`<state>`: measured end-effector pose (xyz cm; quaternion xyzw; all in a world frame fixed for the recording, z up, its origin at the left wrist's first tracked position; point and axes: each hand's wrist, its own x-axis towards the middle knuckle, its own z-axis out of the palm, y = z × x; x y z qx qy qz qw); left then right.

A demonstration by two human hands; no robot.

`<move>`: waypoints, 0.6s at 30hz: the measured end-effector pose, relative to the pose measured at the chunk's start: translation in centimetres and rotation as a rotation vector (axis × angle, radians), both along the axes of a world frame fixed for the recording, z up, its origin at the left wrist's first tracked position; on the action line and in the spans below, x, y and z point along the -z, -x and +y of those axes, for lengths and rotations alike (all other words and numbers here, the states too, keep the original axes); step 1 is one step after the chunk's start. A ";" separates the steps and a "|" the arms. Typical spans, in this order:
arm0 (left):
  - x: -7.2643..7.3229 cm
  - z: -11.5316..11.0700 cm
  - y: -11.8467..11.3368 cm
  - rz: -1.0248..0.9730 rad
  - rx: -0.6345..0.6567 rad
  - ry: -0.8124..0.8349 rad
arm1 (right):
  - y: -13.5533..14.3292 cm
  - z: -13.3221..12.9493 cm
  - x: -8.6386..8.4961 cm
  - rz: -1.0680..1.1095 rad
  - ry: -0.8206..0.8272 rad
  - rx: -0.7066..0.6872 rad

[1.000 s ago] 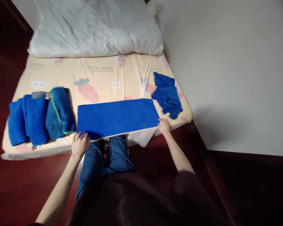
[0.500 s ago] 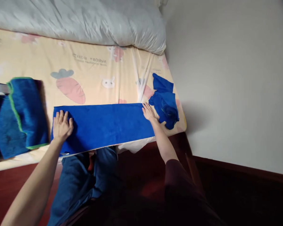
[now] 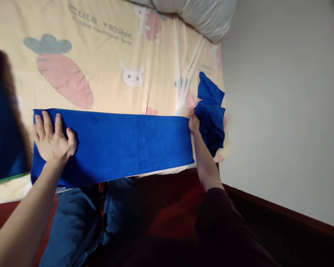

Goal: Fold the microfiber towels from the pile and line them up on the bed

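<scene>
A long blue cloth [image 3: 128, 144] lies flat along the front edge of the bed. My left hand [image 3: 54, 139] rests on its left end, palm down with fingers spread. At the cloth's upper right corner, my right hand [image 3: 194, 123] is closed, its fingers curled at the corner; what they pinch is partly hidden. A crumpled blue cloth [image 3: 211, 111] lies just right of my right hand, close to the bed's right edge.
The bed [image 3: 105, 85] has a cream sheet with carrot and rabbit prints. A grey quilt [image 3: 203, 16] lies at the back. More blue cloth with a green edge [image 3: 5, 129] is at the far left. A pale wall [image 3: 284, 111] stands on the right.
The view has come closer to the bed. My right hand has gone from lying flat with fingers out to closed at the long cloth's corner. My left hand stays flat, fingers spread wider.
</scene>
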<state>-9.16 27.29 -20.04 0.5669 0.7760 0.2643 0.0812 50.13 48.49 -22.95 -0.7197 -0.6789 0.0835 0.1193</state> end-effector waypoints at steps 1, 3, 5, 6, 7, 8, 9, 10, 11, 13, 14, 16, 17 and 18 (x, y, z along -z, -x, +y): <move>0.0 0.0 0.0 -0.001 -0.002 0.001 | 1.0 -0.8 -0.7 0.002 -0.030 0.007; -0.1 0.0 0.0 -0.003 0.000 -0.003 | 3.8 -3.2 -1.9 -0.029 -0.087 -0.059; -0.2 -0.1 0.0 0.000 0.010 -0.010 | 7.3 -6.1 -2.4 -0.080 -0.093 -0.160; -0.2 -0.1 0.0 0.003 0.017 -0.015 | 9.0 -7.6 -2.4 -0.108 -0.069 -0.205; -0.2 -0.2 -0.1 0.008 0.024 -0.019 | 10.6 -8.8 -2.2 -0.136 -0.024 -0.252; -0.1 -0.2 -0.1 0.012 0.030 -0.024 | 11.8 -9.6 -2.0 -0.164 0.010 -0.272; -0.1 -0.2 -0.1 0.017 0.036 -0.029 | 12.7 -10.1 -1.7 -0.189 0.036 -0.272; 0.0 -0.3 -0.1 0.023 0.042 -0.033 | 13.2 -10.2 -1.5 -0.211 0.056 -0.257; 0.1 -0.3 -0.1 0.029 0.048 -0.037 | 13.4 -10.0 -1.3 -0.226 0.068 -0.229; 0.2 -0.2 0.0 0.045 0.059 -0.043 | 12.8 -8.8 -1.1 -0.237 0.090 -0.171; 0.2 -0.2 0.1 0.054 0.066 -0.043 | 12.3 -8.1 -1.1 -0.235 0.097 -0.151; 0.2 -0.1 0.4 0.070 0.085 -0.036 | 11.0 -6.9 -1.1 -0.227 0.105 -0.135; 0.2 0.0 0.7 0.077 0.098 -0.028 | 10.3 -6.4 -1.0 -0.222 0.106 -0.139; 0.1 0.0 0.9 0.085 0.114 -0.018 | 9.6 -5.9 -1.0 -0.217 0.106 -0.148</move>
